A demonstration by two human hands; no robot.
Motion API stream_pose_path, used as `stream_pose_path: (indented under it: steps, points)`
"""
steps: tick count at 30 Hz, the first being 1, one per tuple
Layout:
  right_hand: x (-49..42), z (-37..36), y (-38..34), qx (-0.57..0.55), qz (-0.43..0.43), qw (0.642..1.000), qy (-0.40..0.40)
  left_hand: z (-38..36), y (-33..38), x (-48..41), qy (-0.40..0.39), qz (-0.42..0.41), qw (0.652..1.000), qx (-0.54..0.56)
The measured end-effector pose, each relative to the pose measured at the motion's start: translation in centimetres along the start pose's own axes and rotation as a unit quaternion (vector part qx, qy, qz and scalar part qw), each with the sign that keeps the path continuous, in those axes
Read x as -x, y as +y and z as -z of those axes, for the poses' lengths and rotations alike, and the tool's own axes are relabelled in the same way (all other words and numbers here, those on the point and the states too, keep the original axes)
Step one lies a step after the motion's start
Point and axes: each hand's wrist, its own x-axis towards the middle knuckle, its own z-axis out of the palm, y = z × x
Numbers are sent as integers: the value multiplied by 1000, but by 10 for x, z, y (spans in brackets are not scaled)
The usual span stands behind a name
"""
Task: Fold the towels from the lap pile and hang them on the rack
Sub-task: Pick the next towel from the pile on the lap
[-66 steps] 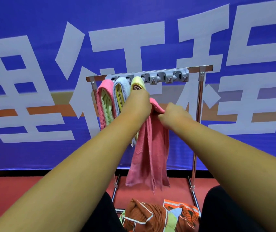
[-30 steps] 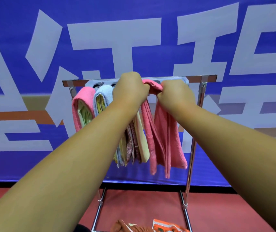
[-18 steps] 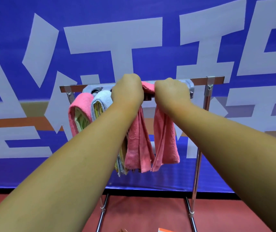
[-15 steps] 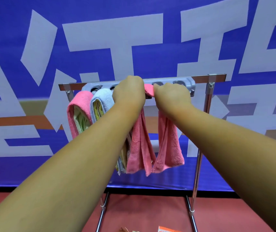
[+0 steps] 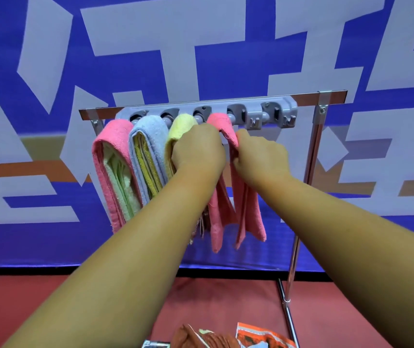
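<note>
A coral-pink folded towel [image 5: 248, 212] hangs over the fourth peg of the grey holder strip [image 5: 273, 109] on the metal rack [image 5: 311, 156]. My left hand [image 5: 198, 149] grips its left side just under the peg. My right hand [image 5: 258, 154] pinches its right edge near the top. Left of it hang a pink towel [image 5: 110, 156], a light blue towel [image 5: 148, 131] and a yellow towel [image 5: 180, 126], each over other folded towels. The lap pile [image 5: 208, 337] of orange and patterned towels shows at the bottom edge.
Two pegs at the right end of the holder strip [image 5: 276, 114] carry nothing. The rack's right post [image 5: 298, 222] runs down to a red floor [image 5: 216, 302]. A blue banner with large pale characters [image 5: 200, 46] fills the background.
The coral-pink towel went up from in front of the rack onto the fourth peg. My hands have since dropped from the peg's top to the towel's sides. The view tilted down, showing the lap pile again.
</note>
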Motion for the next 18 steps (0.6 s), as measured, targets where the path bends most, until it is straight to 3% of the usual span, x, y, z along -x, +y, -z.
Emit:
stream_pose_path:
  steps: [9,18]
  points:
    - [42,-51,11,-141,-170,963,-153,-69,-10,40,-50,79,992,81]
    - [74,-83,25,-222,-194,931,-213,-123,-11,57,-80,138,980,119]
